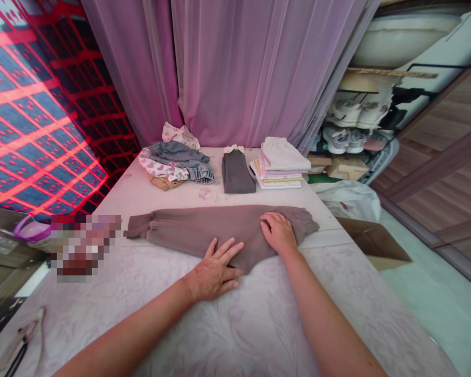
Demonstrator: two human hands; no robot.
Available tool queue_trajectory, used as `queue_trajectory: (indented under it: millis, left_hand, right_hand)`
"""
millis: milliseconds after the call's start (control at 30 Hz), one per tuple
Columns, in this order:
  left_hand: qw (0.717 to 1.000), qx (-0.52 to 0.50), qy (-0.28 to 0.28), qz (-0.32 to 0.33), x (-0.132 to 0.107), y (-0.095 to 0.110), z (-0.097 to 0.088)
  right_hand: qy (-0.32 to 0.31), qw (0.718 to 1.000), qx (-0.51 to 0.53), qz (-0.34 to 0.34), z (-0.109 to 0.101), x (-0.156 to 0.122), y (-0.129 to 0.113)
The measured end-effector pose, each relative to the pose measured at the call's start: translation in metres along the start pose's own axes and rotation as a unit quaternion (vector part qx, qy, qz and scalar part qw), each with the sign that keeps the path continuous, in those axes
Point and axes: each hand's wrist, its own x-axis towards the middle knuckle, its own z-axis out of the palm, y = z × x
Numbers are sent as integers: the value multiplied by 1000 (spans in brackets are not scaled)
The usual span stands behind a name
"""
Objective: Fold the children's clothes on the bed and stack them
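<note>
A pair of brownish-grey pants (196,225) lies lengthwise on the bed, one leg over the other. Its ribbed cuff end points left and its gathered waistband lies at the right. My left hand (215,269) rests with spread fingers on the lower edge of the cloth, near the crotch corner. Closer to the waistband, my right hand (279,231) lies on the fabric, fingers slightly bent and palm down. Neither hand grips the cloth.
Behind the pants are a loose heap of clothes (176,162), a folded dark grey garment (238,172) and a stack of folded light clothes (284,162). Purple curtains (235,73) hang beyond. Right of the bed stand an open cardboard box (371,241) and a shoe rack with sneakers (343,140).
</note>
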Motion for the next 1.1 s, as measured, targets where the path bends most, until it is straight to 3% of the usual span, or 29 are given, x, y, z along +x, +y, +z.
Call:
queue_trajectory:
  millis: [233, 533, 800, 1000, 1100]
  left_hand:
    - [999, 4, -42, 8, 3, 2, -7]
    - [998, -48, 39, 5, -17, 4, -4]
    - [999, -6, -36, -7, -3, 3, 4]
    - [1000, 6, -5, -20, 11, 5, -3]
    - [999, 14, 27, -25, 22, 7, -1]
  right_hand:
    - [-10, 1000, -5, 9, -2, 1, -1]
    - [-1, 1000, -7, 4, -1, -2, 0]
    - [13, 1000, -5, -5, 0, -2, 2]
    - [57, 998, -31, -26, -7, -8, 11]
    - [70, 991, -111, 15, -13, -14, 19]
